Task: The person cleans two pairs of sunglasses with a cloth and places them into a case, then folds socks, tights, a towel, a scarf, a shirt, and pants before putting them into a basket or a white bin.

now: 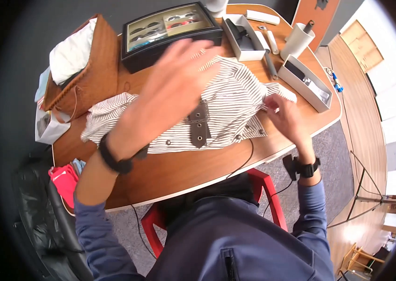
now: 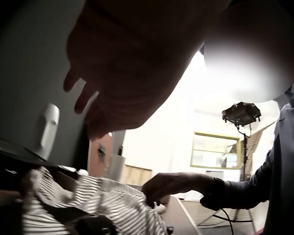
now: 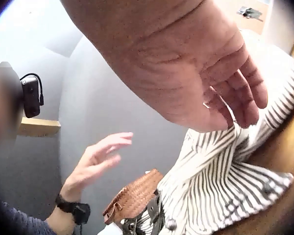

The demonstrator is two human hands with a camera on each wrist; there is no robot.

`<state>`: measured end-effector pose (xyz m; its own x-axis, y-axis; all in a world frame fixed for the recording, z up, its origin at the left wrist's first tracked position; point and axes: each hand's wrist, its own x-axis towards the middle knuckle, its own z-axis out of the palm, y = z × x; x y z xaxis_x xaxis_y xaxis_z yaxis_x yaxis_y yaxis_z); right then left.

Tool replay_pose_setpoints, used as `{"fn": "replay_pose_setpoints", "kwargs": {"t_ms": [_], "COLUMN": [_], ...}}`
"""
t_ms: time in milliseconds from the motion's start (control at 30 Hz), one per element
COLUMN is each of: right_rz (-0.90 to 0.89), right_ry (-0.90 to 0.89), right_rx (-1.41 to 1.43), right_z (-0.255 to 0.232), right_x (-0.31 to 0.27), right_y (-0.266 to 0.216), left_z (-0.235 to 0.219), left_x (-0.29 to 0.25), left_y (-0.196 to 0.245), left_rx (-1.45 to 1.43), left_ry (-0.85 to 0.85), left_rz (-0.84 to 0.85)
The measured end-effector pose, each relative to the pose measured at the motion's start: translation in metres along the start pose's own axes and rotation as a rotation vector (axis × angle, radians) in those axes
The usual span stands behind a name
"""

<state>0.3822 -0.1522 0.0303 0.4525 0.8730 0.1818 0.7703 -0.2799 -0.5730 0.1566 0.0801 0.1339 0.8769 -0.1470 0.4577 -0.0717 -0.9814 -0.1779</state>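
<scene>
A white garment with dark stripes (image 1: 228, 110) lies spread on the wooden table, a dark belt piece with metal eyelets (image 1: 200, 129) across its middle. My left hand (image 1: 170, 89) is raised above the garment, fingers extended and holding nothing; it blurs in the head view and hides part of the cloth. At the garment's right side, my right hand (image 1: 288, 117) pinches the striped fabric between thumb and fingers. In the right wrist view the cloth (image 3: 210, 161) gathers into folds below those fingertips. Dark buttons show along the garment's near edge.
A woven brown basket (image 1: 106, 65) with white cloth stands at the left. Behind the garment is a black glasses case (image 1: 174, 47). White trays (image 1: 249, 55), a grey rod (image 1: 270, 65) and a white cylinder (image 1: 296, 42) sit at the back right. A pink cloth (image 1: 64, 180) lies near the left edge.
</scene>
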Motion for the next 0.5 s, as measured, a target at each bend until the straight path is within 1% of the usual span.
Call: {"fn": "replay_pose_setpoints", "kwargs": {"t_ms": [33,100,167,200,233,300,333,367,433,500], "right_rz": [0.060,-0.002,0.017,0.022,0.017,0.024,0.000,-0.025,-0.185,-0.231], "right_ry": [0.023,0.100,0.059,0.035,0.060,0.112,0.185,0.155,0.088,-0.043], "right_rx": [0.056,0.053,0.404,0.580,0.546,0.494,0.582,0.597,0.474,0.609], "right_z": [0.008,0.016,0.015,0.013,0.008,0.001,-0.009,-0.016,-0.020,-0.009], "right_x": [-0.010,-0.018,-0.015,-0.012,-0.010,-0.008,0.002,0.003,0.007,0.017], "right_y": [0.010,0.014,0.011,0.012,0.015,0.021,0.015,0.010,-0.010,-0.032], "left_z": [0.020,0.062,0.096,0.107,0.116,0.124,0.095,0.056,0.013,-0.001], "left_x": [0.024,0.062,0.077,0.079,0.080,0.063,0.065,0.068,0.036,0.003], "left_y": [0.006,0.026,0.039,0.037,0.035,0.007,-0.014,-0.034,-0.046,-0.053], "left_rx": [-0.088,-0.437,-0.448,-0.438,-0.428,-0.392,-0.605,-0.810,-0.858,-1.130], "left_ry": [0.045,0.062,-0.205,-0.240,-0.275,-0.170,-0.324,-0.483,-0.398,-0.228], "left_rz": [0.075,0.048,0.018,0.029,0.040,0.128,0.045,-0.045,-0.218,-0.255]}}
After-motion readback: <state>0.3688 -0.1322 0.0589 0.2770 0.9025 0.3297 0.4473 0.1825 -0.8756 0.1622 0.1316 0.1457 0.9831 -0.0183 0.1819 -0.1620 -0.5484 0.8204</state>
